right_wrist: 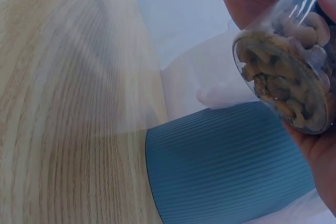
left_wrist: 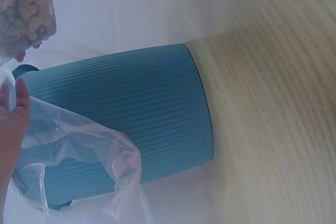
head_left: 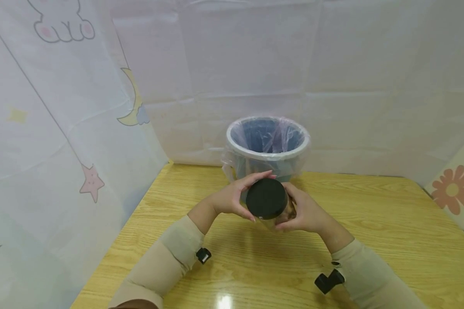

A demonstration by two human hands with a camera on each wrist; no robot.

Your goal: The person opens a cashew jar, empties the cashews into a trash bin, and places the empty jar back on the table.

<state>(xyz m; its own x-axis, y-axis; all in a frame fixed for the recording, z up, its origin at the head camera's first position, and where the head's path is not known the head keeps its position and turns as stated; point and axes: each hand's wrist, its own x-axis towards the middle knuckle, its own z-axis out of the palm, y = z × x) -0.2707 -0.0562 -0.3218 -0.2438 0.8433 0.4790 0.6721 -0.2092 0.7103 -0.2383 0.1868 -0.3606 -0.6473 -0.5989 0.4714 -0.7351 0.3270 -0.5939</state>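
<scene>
A clear jar with a black lid (head_left: pixel 267 198) is held above the table, tilted, in front of the bin. Cashew-like nuts fill the jar (right_wrist: pixel 283 72), showing through its wall and base. My left hand (head_left: pixel 233 197) grips the lid from the left, thumb at the near edge and fingers at the far edge. With fingers and thumb round the jar's body, my right hand (head_left: pixel 307 212) holds it from the right. The left wrist view shows the jar (left_wrist: pixel 26 11) only in part, and its lid lies outside that picture.
A blue ribbed bin (left_wrist: pixel 126 108) with a white rim stands at the back of the wooden table (head_left: pixel 224 257). A clear plastic bag (head_left: pixel 280 135) lines it and hangs over the outside. Printed cloth (head_left: pixel 247 56) forms the backdrop behind and at the sides.
</scene>
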